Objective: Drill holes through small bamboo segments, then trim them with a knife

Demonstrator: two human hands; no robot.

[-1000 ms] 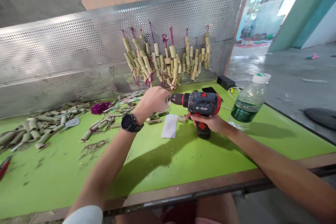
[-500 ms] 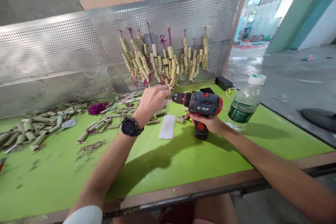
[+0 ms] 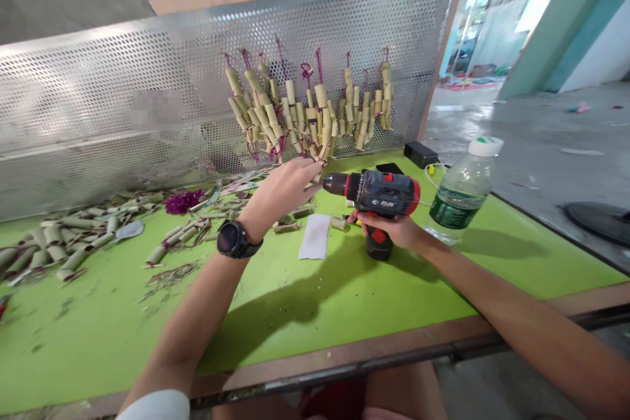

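My right hand [image 3: 394,228] is wrapped round the grip of a black and red cordless drill [image 3: 391,193], held upright above the green table with its chuck pointing left. Just off the chuck, my left hand [image 3: 285,191] is closed, its fingertips pinching a small piece of bamboo [image 3: 317,178] that is mostly hidden. The drill's tip is at that piece; how far it enters cannot be seen. A black watch is on my left wrist. Beneath the hands lie a white paper [image 3: 315,236] and a short cut bamboo tube [image 3: 338,223].
Bamboo tubes on purple cords [image 3: 305,108] hang from the perforated metal panel [image 3: 187,79]. Loose bamboo tubes [image 3: 73,243] and a purple cord bundle [image 3: 183,201] lie at left. A water bottle [image 3: 460,193] and a black box [image 3: 420,154] stand at right.
My left hand and wrist have shifted slightly left and turned a little, the fingers staying by the chuck. The drill has hardly moved in my right hand.
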